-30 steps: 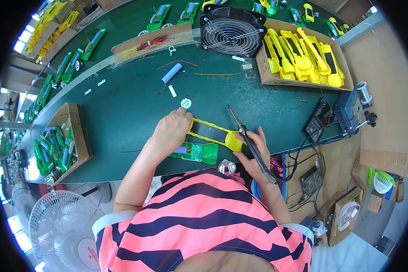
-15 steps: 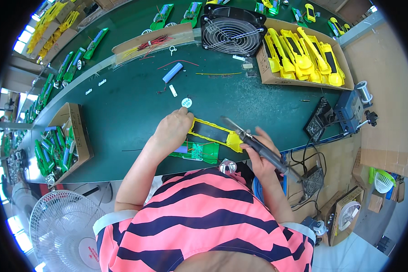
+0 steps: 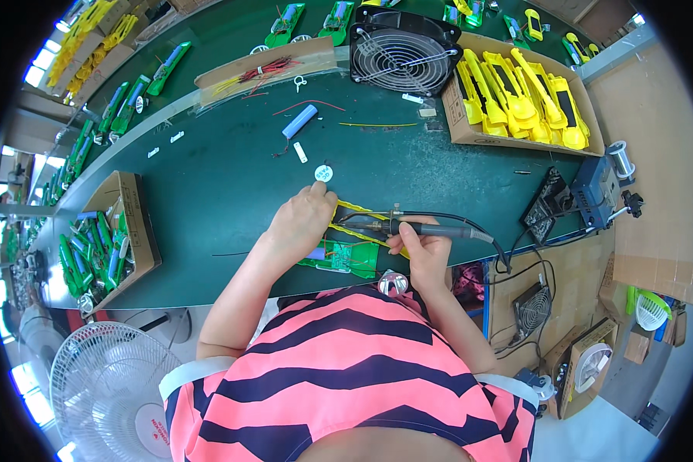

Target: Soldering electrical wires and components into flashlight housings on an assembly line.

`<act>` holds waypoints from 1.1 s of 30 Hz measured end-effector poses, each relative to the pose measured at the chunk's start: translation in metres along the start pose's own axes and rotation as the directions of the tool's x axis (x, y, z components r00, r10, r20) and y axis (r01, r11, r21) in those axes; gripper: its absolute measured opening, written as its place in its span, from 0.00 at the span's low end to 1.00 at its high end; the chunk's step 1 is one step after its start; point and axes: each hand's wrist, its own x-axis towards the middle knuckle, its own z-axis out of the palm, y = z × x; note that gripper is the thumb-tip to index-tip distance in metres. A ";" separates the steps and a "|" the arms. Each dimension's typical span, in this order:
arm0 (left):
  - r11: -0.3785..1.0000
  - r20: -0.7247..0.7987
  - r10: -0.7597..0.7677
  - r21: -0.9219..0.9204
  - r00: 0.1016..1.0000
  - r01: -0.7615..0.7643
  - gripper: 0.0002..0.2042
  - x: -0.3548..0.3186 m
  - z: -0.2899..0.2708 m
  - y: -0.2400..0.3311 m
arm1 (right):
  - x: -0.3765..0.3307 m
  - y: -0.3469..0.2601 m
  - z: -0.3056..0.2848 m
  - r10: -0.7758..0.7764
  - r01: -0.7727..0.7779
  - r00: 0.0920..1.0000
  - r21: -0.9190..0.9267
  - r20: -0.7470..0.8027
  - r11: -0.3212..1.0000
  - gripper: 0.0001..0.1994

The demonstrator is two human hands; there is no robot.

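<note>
My left hand point(image 3: 304, 219) is closed on the left end of a yellow plastic frame point(image 3: 354, 206) lying on the green bench. In my right hand point(image 3: 427, 254) is a soldering iron point(image 3: 443, 231) with a black cable, held nearly level. Its metal front part lies over the frame, pointing left toward my left hand; the very tip is hard to make out. Just below the frame lies a green lamp housing point(image 3: 362, 259) with a circuit board and a blue cell, partly hidden by my left hand. A shiny reflector point(image 3: 393, 283) sits at the bench edge beside it.
Beyond my hands lie a round white sticker point(image 3: 323, 173), a blue cell point(image 3: 299, 122) and loose wires. A black fan point(image 3: 402, 61) stands at the back, beside a box of yellow frames point(image 3: 485, 138). Left is a box of green housings point(image 3: 138, 223); right, a blue soldering station point(image 3: 593, 192).
My right hand has swung the soldering iron from a slanted hold near my body to nearly level, its front now over the yellow frame. My left hand keeps its grip on the frame.
</note>
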 end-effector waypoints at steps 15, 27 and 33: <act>0.997 -0.011 0.011 0.074 1.000 -0.010 0.05 -0.003 0.000 -0.001 | 0.000 0.000 0.007 0.040 -0.039 0.999 -0.076 0.005 0.996 0.06; 0.999 -0.022 0.050 -0.007 0.998 -0.050 0.07 0.021 0.006 0.015 | -0.029 -0.049 -0.075 -0.457 0.387 0.848 -0.276 -0.269 0.880 0.10; 0.999 -0.039 -0.015 -0.041 0.999 0.013 0.05 0.015 0.004 0.014 | -0.035 -0.062 -0.149 -0.633 0.298 0.552 -0.580 -0.544 0.758 0.10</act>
